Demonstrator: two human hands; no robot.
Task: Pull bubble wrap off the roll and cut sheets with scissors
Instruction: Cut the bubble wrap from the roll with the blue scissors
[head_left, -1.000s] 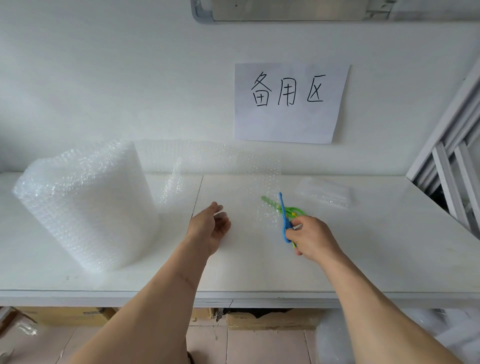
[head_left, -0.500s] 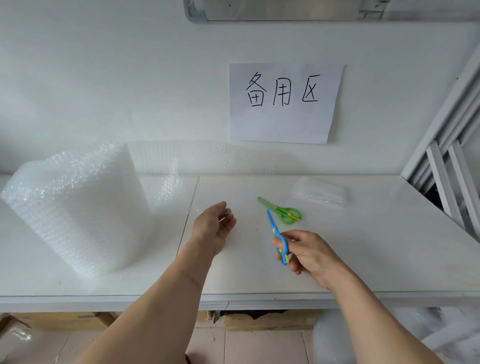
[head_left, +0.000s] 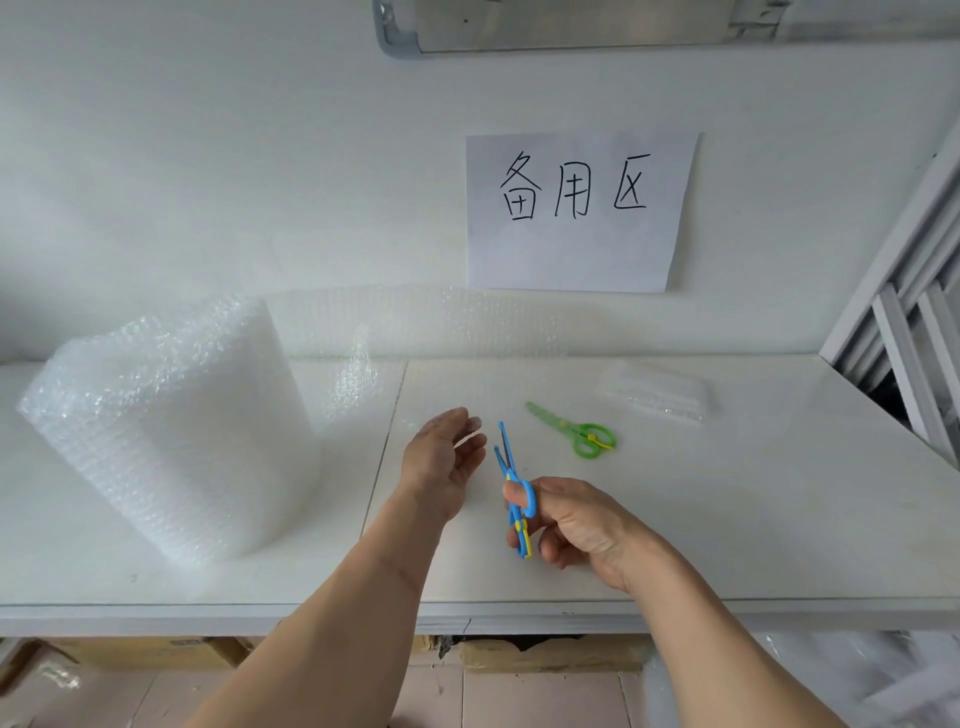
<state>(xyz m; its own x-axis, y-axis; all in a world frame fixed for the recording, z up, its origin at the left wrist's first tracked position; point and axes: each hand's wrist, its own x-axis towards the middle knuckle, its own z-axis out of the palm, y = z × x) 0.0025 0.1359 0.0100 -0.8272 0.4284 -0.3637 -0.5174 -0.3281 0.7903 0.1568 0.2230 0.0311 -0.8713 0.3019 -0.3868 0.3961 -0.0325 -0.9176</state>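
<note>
At the far left of the surface (head_left: 779, 519) the bubble wrap roll (head_left: 166, 431) is seen standing on end, with a loose length (head_left: 415, 322) drawn off it and carried rightward along the back wall, apparently uncut. Right of the roll, the left hand (head_left: 441, 462) is held just above the surface, palm turned toward the right, its grip wide and relaxed with nothing in it. Just beside it, the blue scissors (head_left: 511, 483) are held in the right hand (head_left: 576, 525): a finger is threaded through the upper loop, the grip is closed round the handles, and the blades are parted slightly and pointed up and away. One second earlier these scissors were only being taken up beside the green scissors (head_left: 576, 431); they have since been lifted clear and brought toward the body. The green pair is left lying flat farther right, with a clear plastic packet (head_left: 654, 397) beyond it near the wall. The tool is thus judged ready, while no sheet is yet held, so the loose length would probably have to be pulled forward before any cut is made.
</note>
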